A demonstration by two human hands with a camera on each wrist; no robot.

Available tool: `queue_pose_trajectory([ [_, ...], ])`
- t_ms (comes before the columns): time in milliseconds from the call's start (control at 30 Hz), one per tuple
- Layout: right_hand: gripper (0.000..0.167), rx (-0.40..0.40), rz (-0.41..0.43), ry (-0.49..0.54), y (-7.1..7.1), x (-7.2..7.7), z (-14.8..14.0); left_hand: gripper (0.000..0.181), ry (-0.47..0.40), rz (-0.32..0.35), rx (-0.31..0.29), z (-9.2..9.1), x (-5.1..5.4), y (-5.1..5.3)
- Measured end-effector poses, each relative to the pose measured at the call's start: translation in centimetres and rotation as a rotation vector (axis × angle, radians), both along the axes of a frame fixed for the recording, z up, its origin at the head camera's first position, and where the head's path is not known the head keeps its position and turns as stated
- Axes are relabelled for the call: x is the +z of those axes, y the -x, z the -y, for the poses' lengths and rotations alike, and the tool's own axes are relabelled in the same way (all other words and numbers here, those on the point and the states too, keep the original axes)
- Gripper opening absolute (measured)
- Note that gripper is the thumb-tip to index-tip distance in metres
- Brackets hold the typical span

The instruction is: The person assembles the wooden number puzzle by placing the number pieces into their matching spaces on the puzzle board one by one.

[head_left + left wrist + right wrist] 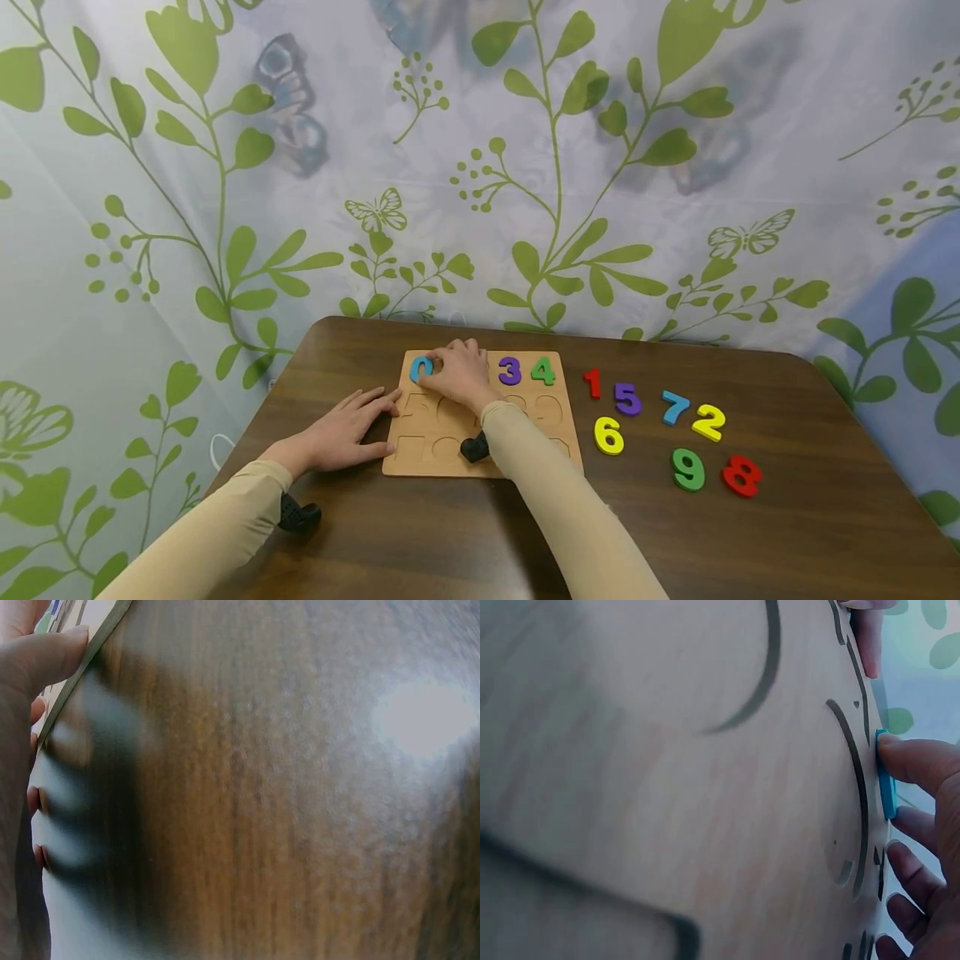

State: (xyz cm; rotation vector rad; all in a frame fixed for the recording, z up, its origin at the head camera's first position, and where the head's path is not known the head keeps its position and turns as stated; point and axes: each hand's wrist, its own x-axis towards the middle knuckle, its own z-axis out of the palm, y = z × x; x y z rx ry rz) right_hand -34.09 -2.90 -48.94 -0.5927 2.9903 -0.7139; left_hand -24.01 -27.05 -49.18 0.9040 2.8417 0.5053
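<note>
At the top left of the wooden number board (pixel 442 465) lies a blue 0 (pixel 422 369). My right hand (pixel 459 372) reaches over the board and pinches this 0 between thumb and index finger; the blue piece (pixel 886 776) also shows at those fingertips in the right wrist view. My left hand (pixel 352 431) rests at the board's left edge, fingers spread and thumb touching the edge. A purple 3 (pixel 510 371) and a green 4 (pixel 543 371) sit in the top row. The right hand and forearm hide part of the board.
Right of the board on the brown table (pixel 360 533) lie several loose numbers: red 1 (pixel 593 383), purple 5 (pixel 627 399), yellow 6 (pixel 608 436), blue 7 (pixel 676 407), yellow 2 (pixel 708 422), green 9 (pixel 687 469) and red 8 (pixel 742 476). A patterned curtain (pixel 465 233) hangs behind.
</note>
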Motion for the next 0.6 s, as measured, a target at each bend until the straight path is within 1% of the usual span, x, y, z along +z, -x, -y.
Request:
queue_pose_trajectory([
  [200, 0.058, 0.021, -0.023, -0.013, -0.3, 0.5, -0.6, 0.055, -0.003, -0.011, -0.011, -0.2, 0.0, 0.0],
  [267, 0.058, 0.029, -0.032, -0.003, -0.5, 1.1, -1.0, 0.055, -0.005, -0.007, -0.009, -0.2, -0.1, 0.0],
  [367, 0.052, 0.036, -0.048, 0.031, -0.8, 2.4, -2.0, 0.055, -0.007, 0.002, 0.005, -0.1, 0.0, 0.0],
  [433, 0.047, 0.046, -0.055, 0.055, -1.2, 3.7, -3.1, 0.056, -0.006, 0.007, 0.014, 0.0, 0.0, -0.1],
  [600, 0.042, 0.072, -0.074, 0.132, -2.3, 6.1, -7.1, 0.056, -0.012, -0.008, 0.001, 0.0, 0.0, 0.0],
])
